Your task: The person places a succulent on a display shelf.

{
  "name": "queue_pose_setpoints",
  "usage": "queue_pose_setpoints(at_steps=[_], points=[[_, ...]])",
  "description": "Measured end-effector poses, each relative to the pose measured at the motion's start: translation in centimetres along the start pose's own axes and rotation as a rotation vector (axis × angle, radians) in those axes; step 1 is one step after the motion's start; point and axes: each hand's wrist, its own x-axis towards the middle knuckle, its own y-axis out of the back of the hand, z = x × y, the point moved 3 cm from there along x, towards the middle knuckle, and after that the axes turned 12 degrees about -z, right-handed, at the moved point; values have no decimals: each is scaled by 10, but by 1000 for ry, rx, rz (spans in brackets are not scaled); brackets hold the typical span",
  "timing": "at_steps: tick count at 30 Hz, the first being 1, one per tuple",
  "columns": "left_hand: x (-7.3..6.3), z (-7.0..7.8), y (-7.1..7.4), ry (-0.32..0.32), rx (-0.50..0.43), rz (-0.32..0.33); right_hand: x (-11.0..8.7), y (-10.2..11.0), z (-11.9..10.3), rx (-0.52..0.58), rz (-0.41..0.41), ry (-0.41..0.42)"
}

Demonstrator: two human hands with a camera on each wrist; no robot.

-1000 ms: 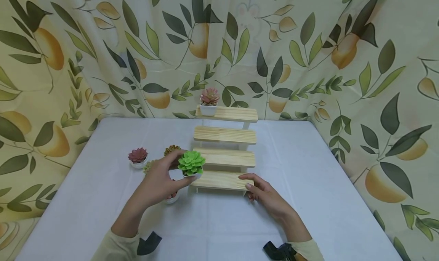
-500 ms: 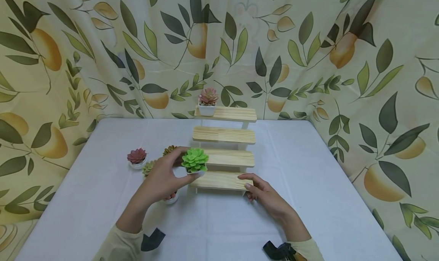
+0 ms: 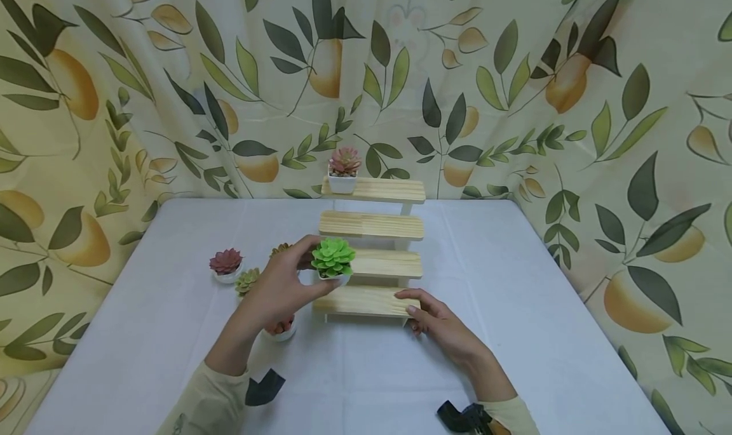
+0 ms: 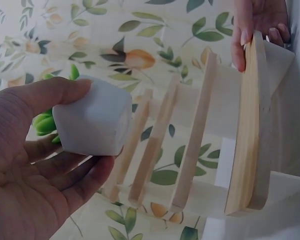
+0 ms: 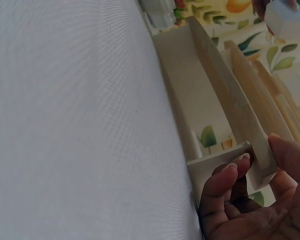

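A bright green artificial succulent [image 3: 333, 257] in a small white pot [image 4: 94, 117] is held up by my left hand [image 3: 280, 289], thumb on one side and fingers on the other. It hangs in front of the left part of a four-step wooden shelf stand [image 3: 389, 265]. My right hand [image 3: 443, 324] grips the right end of the lowest step [image 5: 230, 95], thumb on top and fingers curled beneath. A pink succulent [image 3: 344, 165] in a white square pot stands at the left end of the top step.
Left of the stand, on the white-covered table [image 3: 160, 333], are a dark red succulent [image 3: 225, 263], a pale green one [image 3: 247, 281], a brownish one [image 3: 280, 249] and a reddish one [image 3: 281, 330], partly behind my left hand. A fruit-patterned curtain [image 3: 274, 73] hangs behind.
My left hand has carried the green succulent to the right and slightly up, in front of the stand. My right hand keeps its grip on the lowest step.
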Motion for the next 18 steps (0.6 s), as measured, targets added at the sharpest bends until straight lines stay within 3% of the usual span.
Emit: queue_pose_setpoints(at_steps=[6,18], points=[[8,3,0,-26,-8,-3,0,0,0,2,11,-4],[26,11,-1,-11,5,19,1,0,1,-4,10,-4]])
